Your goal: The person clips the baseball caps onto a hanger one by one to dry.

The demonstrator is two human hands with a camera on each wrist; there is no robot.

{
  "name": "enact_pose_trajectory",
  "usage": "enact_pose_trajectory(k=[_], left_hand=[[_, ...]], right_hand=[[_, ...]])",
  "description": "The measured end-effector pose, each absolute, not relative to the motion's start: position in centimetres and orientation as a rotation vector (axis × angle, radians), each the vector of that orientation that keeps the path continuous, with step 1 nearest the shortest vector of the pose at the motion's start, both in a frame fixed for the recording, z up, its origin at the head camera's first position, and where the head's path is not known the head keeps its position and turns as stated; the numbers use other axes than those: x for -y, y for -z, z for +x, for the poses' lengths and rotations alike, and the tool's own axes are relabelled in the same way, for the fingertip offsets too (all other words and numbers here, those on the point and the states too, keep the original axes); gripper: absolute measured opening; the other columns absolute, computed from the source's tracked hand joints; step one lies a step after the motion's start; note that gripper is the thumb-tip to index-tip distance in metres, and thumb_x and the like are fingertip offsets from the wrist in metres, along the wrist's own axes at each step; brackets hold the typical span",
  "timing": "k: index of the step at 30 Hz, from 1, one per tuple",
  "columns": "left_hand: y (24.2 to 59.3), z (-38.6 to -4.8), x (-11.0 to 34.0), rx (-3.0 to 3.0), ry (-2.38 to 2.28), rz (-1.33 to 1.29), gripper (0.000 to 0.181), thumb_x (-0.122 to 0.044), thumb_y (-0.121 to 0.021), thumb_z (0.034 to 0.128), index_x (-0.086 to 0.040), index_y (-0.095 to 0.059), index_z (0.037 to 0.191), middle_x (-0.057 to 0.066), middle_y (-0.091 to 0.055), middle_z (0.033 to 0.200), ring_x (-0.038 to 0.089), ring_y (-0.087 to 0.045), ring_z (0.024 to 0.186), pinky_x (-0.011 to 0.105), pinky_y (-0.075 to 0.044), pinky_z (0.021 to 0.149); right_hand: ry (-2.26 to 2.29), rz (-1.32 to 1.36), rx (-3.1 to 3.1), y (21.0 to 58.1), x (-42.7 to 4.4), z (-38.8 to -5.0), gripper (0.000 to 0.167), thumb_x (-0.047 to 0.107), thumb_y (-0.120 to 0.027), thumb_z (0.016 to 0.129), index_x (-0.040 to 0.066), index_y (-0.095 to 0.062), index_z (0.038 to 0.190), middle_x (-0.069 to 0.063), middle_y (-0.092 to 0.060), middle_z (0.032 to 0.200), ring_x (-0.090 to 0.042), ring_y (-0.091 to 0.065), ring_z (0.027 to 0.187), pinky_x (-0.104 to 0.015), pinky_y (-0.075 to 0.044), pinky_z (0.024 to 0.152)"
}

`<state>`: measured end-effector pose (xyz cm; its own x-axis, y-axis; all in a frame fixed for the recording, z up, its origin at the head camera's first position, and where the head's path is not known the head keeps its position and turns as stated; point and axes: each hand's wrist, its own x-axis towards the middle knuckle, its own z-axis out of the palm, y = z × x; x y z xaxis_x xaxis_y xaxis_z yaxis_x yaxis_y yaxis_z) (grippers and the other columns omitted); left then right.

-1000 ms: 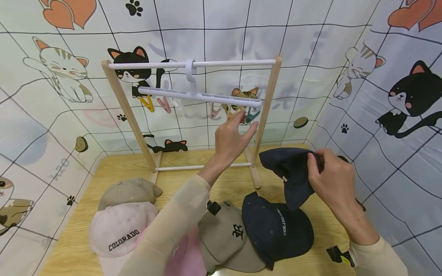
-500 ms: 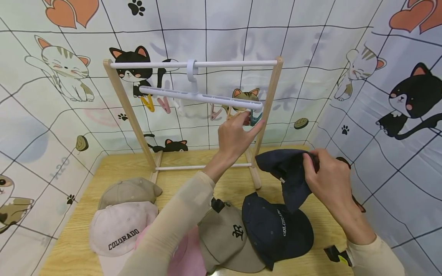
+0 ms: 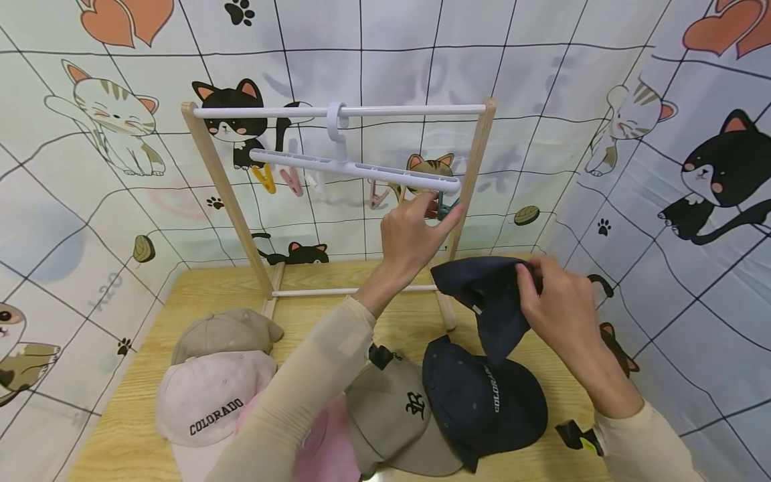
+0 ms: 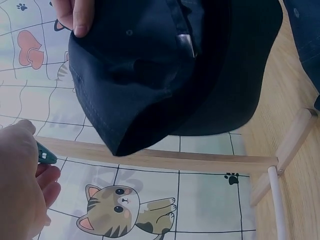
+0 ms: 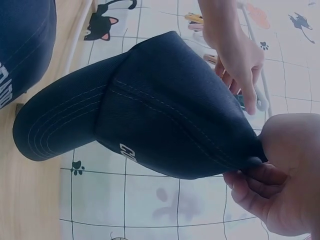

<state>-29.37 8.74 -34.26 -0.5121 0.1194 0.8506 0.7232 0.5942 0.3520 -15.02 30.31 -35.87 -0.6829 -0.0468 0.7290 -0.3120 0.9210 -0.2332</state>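
My left hand (image 3: 409,237) is at the right end of the white hanger (image 3: 367,169), pinching the teal clip (image 3: 444,209) between thumb and fingers. In the left wrist view, part of the teal clip (image 4: 46,154) shows between the fingers. Lower right, my right hand (image 3: 560,311) grips a navy baseball cap (image 3: 490,298) by its crown edge. The cap hangs tilted, apart from the clip, with its brim (image 5: 65,112) pointing away from the hand in the right wrist view. White letters on it show partly there.
The hanger hooks on a wooden rack (image 3: 217,184) with white bars. Yellow (image 3: 264,179), pink (image 3: 292,182) and other clips hang along it. On the table lie another navy cap (image 3: 476,402), an olive cap (image 3: 391,415), a bright pink cap (image 3: 328,445), a pale pink cap (image 3: 211,395) and a beige cap (image 3: 223,335).
My left thumb and fingers have closed onto the teal clip, with the hand moving slightly right. My right hand has brought the navy cap left, nearer the rack's right leg.
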Motion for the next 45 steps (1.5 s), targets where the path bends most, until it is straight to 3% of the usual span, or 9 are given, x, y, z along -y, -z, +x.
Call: enact_pose_trajectory(k=[9,16,28,45], left_hand=[[33.9,-29.3,-8.9,1.915,0.909,-0.674,0.031,-0.04,-0.089,0.0982,-0.011,-0.079,0.097,0.004,-0.086,0.089,0.016,-0.081,0.076,0.031,-0.057,0.058],[33.9,-29.3,-8.8,1.895,0.881,-0.692,0.032,-0.038,-0.089,0.0982,-0.01,-0.077,0.088,0.003,-0.082,0.083,0.015,-0.078,0.073,0.03,-0.058,0.061],[33.8,-29.3,-8.5,1.911,0.925,-0.735,0.037,-0.035,-0.089,0.0969,-0.007,-0.075,0.079,0.005,-0.078,0.072,0.016,-0.076,0.065,0.029,-0.056,0.059],[33.7,-28.9,-8.6,1.933,0.94,-0.722,0.038,-0.034,-0.089,0.096,-0.007,-0.075,0.074,0.005,-0.076,0.064,0.017,-0.069,0.054,0.023,-0.041,0.051]], right_hand=[[-0.489,0.291,2.345,35.9,-29.7,-15.4,0.016,0.002,-0.074,0.105,-0.01,-0.075,0.115,-0.024,-0.078,0.082,-0.003,-0.039,0.046,-0.023,-0.032,0.045],[-0.504,0.336,2.345,35.9,-29.4,-15.6,0.018,0.0,-0.075,0.103,-0.014,-0.074,0.115,-0.033,-0.082,0.093,-0.019,-0.055,0.043,-0.026,-0.038,0.046],[-0.461,0.356,2.376,36.0,-28.8,-16.1,0.011,0.005,-0.078,0.102,-0.006,-0.079,0.102,-0.018,-0.079,0.08,-0.022,-0.063,0.052,-0.03,-0.044,0.05],[-0.468,0.296,2.381,36.5,-28.1,-17.2,0.017,0.009,-0.079,0.102,-0.002,-0.073,0.09,-0.016,-0.071,0.07,-0.023,-0.057,0.053,-0.033,-0.04,0.054]])
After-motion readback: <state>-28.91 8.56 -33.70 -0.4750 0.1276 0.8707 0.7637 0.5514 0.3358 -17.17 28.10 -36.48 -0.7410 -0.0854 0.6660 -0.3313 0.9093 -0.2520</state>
